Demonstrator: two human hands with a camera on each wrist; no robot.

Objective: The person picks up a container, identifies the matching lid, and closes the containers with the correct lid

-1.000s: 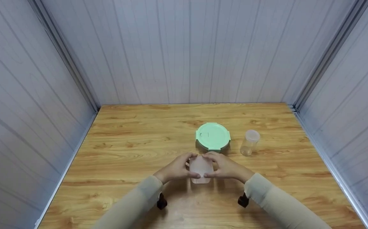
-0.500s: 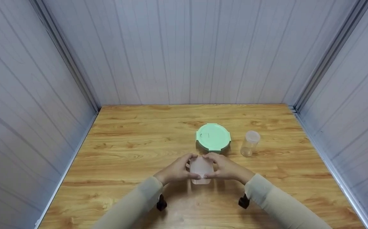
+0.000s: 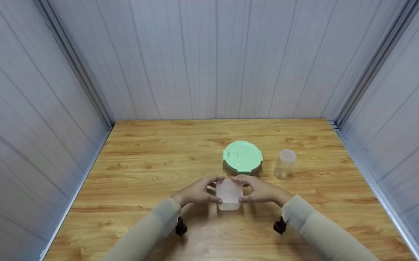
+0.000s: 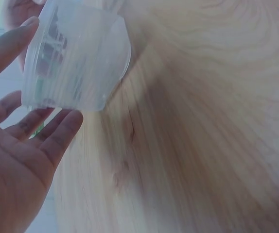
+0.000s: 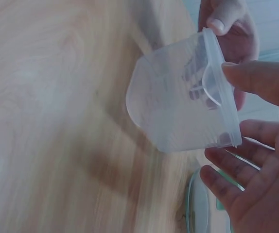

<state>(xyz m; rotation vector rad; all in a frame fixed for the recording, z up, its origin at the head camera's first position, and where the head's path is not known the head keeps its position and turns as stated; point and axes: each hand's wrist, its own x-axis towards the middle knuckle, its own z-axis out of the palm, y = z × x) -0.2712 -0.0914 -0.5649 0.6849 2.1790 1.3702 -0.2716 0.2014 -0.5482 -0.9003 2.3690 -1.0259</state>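
Observation:
A translucent food container with a pale lid stands upright on the table, between the two hands. My left hand holds its left side, thumb at the near corner of the lid and fingertips at the far edge. On the opposite side my right hand mirrors this. In the left wrist view the clear wall of the container shows below the lid rim, with a thumb tip on the rim. The right wrist view shows the container with the right thumb touching the lid edge and the fingers loosely bent alongside.
Just behind the container sits a round bowl with a green clip lid. A clear cylindrical jar with a whitish lid stands to its right. The wooden table is bounded by pale panel walls at left, right and back.
Both thumbs have slid apart, from the lid's near middle out toward its corners, and the hands have shifted slightly outward. The container, bowl and jar keep their places.

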